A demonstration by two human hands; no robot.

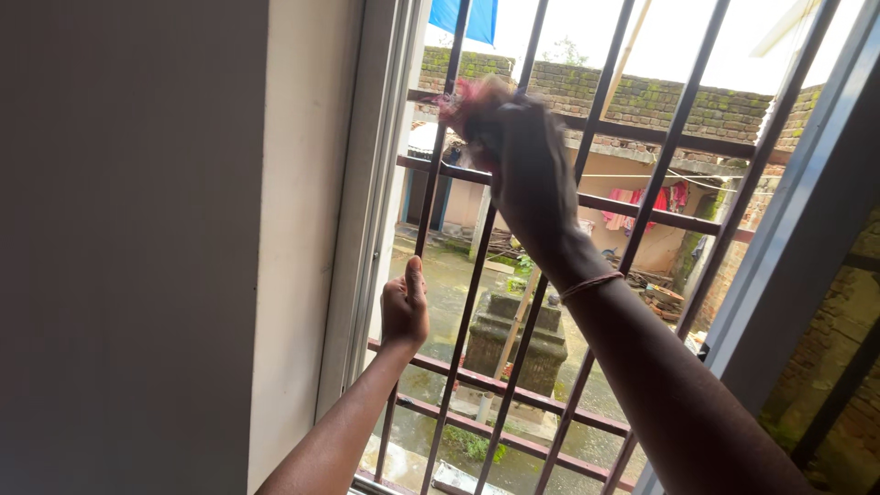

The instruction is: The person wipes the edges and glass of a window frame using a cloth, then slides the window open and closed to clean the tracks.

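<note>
While the left hand (404, 310) is clenched around one upright bar of the window grille (683, 220), thumb up, the right hand (518, 151) reaches higher and presses a bunched cloth (465, 99), pinkish and blurred, against the bars near an upper crossbar. That hand looks closed on the cloth, though the blur makes the grip hard to confirm. Wiping the grille appears to be the step in hand, with the upper section being worked. Any further stroke calls for steady pressure along the bar while the lower hand braces. Beyond lie a wet courtyard (440, 275) and a brick wall (642, 96).
</note>
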